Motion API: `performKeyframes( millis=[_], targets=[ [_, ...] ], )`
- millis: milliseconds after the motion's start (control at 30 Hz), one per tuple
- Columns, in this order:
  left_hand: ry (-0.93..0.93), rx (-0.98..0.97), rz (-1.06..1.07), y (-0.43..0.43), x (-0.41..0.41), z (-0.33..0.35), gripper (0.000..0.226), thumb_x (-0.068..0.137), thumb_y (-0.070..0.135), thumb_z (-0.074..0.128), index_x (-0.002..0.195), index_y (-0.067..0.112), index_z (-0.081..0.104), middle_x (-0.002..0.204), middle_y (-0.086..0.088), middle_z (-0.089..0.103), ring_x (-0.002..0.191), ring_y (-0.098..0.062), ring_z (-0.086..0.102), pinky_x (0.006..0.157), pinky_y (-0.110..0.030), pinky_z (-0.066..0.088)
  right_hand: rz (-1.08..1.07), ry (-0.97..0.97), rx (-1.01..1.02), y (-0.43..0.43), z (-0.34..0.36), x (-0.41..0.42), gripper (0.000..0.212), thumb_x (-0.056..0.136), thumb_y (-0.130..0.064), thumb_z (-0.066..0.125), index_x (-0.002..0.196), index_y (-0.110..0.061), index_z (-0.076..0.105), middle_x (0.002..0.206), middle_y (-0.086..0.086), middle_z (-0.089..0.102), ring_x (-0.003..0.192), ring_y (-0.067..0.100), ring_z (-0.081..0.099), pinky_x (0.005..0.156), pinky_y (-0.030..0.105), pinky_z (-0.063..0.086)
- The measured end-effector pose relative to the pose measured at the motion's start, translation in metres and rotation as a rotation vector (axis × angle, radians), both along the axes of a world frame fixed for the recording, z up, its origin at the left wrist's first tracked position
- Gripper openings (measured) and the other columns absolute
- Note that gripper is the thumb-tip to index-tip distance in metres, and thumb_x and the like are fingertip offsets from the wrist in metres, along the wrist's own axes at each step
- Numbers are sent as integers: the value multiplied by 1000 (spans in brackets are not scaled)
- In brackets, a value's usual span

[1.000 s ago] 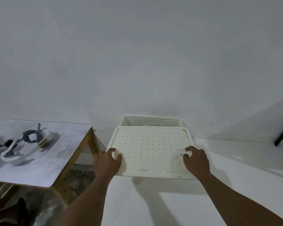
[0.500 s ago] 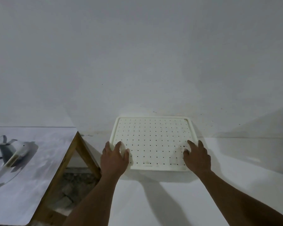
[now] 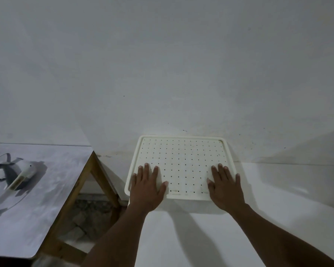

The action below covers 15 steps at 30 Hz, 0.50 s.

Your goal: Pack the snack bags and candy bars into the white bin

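Palms down, fingers straight and slightly spread: presses left hand (image 3: pixel 147 186) flat on the near left corner of the perforated white lid (image 3: pixel 181 160) and right hand (image 3: pixel 225 186) flat on the near right corner. Pinches nothing, curls round nothing. Lies level and closed over the white bin, hiding the bin's body and contents. Rests on the white table (image 3: pixel 278 218), far edge against the wall (image 3: pixel 162 64). Just left, past a gap showing stone floor (image 3: pixel 89 212), a grey-topped wooden table (image 3: pixel 37 209) bearing a white and grey headset (image 3: pixel 14 174).
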<state>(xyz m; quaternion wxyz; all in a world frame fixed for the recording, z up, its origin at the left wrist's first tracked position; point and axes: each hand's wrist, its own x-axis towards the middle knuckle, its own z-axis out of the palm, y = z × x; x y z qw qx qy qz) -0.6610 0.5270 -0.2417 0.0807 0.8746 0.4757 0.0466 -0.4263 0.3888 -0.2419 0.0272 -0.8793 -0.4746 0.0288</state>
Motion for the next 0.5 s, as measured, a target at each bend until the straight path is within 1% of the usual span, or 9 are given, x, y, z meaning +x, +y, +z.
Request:
performKeyframes(
  millis=[67,133,167,233,267,333,367,433,500],
  targets=[
    [-10,-45,-24,-19,5,2,72,96,66,20,156,27,12,167,-11,2,154,-33,-2,123,-50,6,23,38,20,-10,1,-13,68,91,-48,17,144,-15,45,152,13,42,140,33,40,108,57,35],
    [13,-76,-43,-40,9,5,72,96,65,20,157,27,11,167,-11,-1,153,-33,-5,123,-50,5,47,101,23,-22,5,-28,73,89,-50,6,150,-21,33,161,8,27,149,27,23,116,49,23],
    [33,-86,-56,-50,11,8,72,96,64,21,157,27,11,167,-11,-1,153,-33,-5,123,-50,5,59,144,19,-29,8,-32,70,91,-51,8,152,-22,28,163,6,20,151,25,17,118,46,18],
    [78,-89,-85,-68,15,13,71,97,63,25,156,26,13,167,-11,2,153,-34,-1,123,-50,6,129,170,-13,-44,13,-35,62,97,-48,23,154,-23,21,165,5,12,152,23,9,120,44,12],
    [99,-93,-99,-77,17,16,70,97,61,28,155,26,15,167,-11,4,153,-34,1,123,-50,7,179,169,-44,-52,15,-34,63,98,-46,32,154,-23,18,165,5,9,152,22,6,121,43,10],
    [123,-133,-115,-92,22,24,67,97,57,35,154,26,19,166,-10,8,153,-33,4,123,-51,10,260,181,-104,-69,22,-30,67,97,-42,40,156,-23,13,166,3,4,153,21,3,121,42,7],
    [121,-166,-116,-100,25,28,66,96,55,38,153,26,21,166,-9,11,153,-32,6,122,-51,15,284,202,-118,-78,24,-26,69,97,-40,41,156,-23,11,166,2,3,153,19,2,122,40,6],
    [104,-227,-109,-117,34,41,64,96,50,44,153,25,25,165,-6,15,153,-29,7,119,-48,25,305,257,-147,-92,31,-16,66,98,-39,41,156,-23,13,165,0,5,153,17,2,122,34,5],
    [75,-271,-111,-134,47,54,61,97,47,46,152,26,31,163,-3,23,152,-25,16,119,-46,28,296,330,-174,-105,43,-1,60,98,-41,42,152,-23,27,164,-1,14,151,16,12,121,30,11]
  ],
)
